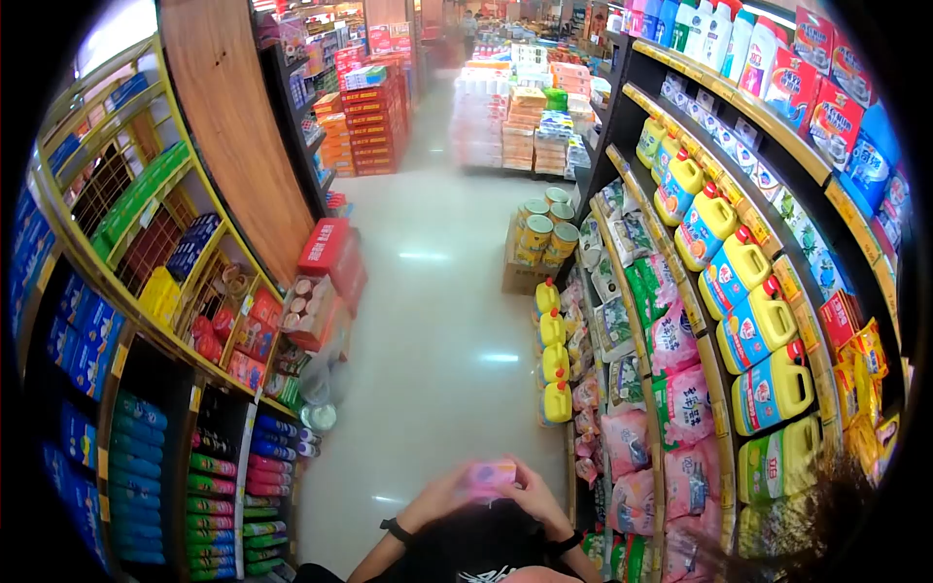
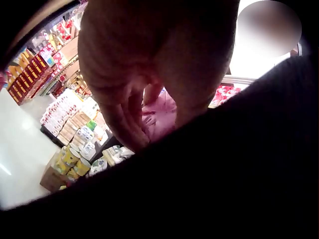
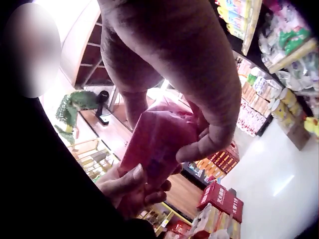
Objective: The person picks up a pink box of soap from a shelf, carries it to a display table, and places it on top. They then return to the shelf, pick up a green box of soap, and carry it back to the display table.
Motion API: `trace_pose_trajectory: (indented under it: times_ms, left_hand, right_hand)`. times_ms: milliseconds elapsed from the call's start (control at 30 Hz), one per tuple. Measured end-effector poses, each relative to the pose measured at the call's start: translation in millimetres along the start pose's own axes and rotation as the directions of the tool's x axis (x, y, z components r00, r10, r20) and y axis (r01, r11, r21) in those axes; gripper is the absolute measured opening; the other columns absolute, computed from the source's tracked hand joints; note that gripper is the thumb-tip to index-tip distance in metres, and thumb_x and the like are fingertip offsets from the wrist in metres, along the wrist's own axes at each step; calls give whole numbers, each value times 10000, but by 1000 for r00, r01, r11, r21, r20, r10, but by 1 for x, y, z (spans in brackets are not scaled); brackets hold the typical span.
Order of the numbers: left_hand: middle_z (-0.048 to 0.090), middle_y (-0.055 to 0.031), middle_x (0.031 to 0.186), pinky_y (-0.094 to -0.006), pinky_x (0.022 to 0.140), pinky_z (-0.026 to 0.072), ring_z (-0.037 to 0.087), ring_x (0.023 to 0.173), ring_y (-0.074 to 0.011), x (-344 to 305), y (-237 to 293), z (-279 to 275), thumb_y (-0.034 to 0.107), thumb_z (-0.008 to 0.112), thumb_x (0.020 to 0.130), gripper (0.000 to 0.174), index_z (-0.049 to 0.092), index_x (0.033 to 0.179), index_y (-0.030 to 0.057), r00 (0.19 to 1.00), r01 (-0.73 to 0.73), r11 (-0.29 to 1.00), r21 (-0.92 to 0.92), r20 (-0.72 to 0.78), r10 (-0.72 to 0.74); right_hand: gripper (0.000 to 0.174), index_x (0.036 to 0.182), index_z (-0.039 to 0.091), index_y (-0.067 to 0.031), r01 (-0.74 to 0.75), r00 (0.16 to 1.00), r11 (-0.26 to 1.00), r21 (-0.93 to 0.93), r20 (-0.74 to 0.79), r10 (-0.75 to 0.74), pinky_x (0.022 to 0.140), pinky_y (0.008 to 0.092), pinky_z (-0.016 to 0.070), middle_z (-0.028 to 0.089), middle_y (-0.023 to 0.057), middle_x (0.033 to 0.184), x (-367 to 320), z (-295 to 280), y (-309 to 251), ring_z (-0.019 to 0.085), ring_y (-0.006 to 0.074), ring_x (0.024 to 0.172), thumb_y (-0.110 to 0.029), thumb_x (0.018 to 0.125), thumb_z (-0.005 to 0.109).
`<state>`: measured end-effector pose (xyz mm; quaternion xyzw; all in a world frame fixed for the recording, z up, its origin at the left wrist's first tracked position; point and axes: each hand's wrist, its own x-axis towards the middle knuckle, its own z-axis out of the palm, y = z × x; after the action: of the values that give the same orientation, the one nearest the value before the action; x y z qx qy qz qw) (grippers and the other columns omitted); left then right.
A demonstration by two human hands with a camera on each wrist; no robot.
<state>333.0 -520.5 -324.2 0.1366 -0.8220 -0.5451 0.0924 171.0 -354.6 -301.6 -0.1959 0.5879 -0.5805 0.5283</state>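
A small pink packet [image 1: 493,475] is held between both hands in front of the body, low in the head view. My left hand [image 1: 449,493] grips its left side; my right hand [image 1: 534,494] has its fingers curled round the right end. In the right wrist view the pink packet [image 3: 162,142] has a glossy, creased wrapper, with the right hand [image 3: 174,64] at its upper end and the left hand [image 3: 130,189] pinching the lower end. The left wrist view shows the left hand [image 2: 154,55] dark and close, the pink wrapper [image 2: 160,117] partly hidden behind its fingers.
Shelves with yellow jugs [image 1: 736,275] and pink bags [image 1: 680,418] line the right side. Shelves of blue packs [image 1: 87,335] stand left. Red boxes [image 1: 326,245] sit on the aisle floor [image 1: 437,340], and cans [image 1: 536,233] stand on a carton ahead.
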Motion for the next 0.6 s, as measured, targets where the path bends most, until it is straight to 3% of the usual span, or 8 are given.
trace_pose_trajectory:
  times_ms: [267, 467, 600]
  left_hand:
    - [639, -178, 1250, -374, 961, 525, 658, 1118, -257, 64, 2, -38, 89, 755, 847, 726, 390, 1473, 56, 990, 142, 990, -20, 26, -141]
    - [621, -187, 1290, -385, 983, 510, 642, 1156, -286, 106, -10, -60, 80, 757, 836, 729, 393, 1467, 49, 992, 119, 993, -26, -31, -120]
    - [625, -194, 1287, -398, 987, 507, 642, 1161, -304, 156, -23, -80, 86, 754, 834, 746, 377, 1476, 53, 992, 125, 991, -38, 20, -124]
  right_hand:
    - [773, 1523, 287, 23, 85, 995, 994, -67, 61, -81, 928, 308, 503, 591, 117, 1306, 79, -26, -6, 589, 171, 1125, -69, 893, 726]
    - [761, 1514, 302, 11, 44, 997, 999, 19, 60, -45, 922, 307, 509, 592, 122, 1300, 131, -35, -18, 593, 187, 1123, -39, 884, 725]
    - [749, 1512, 308, 3, 41, 999, 999, -9, 19, -41, 937, 315, 505, 588, 117, 1304, 173, -52, -29, 589, 184, 1135, -43, 888, 721]
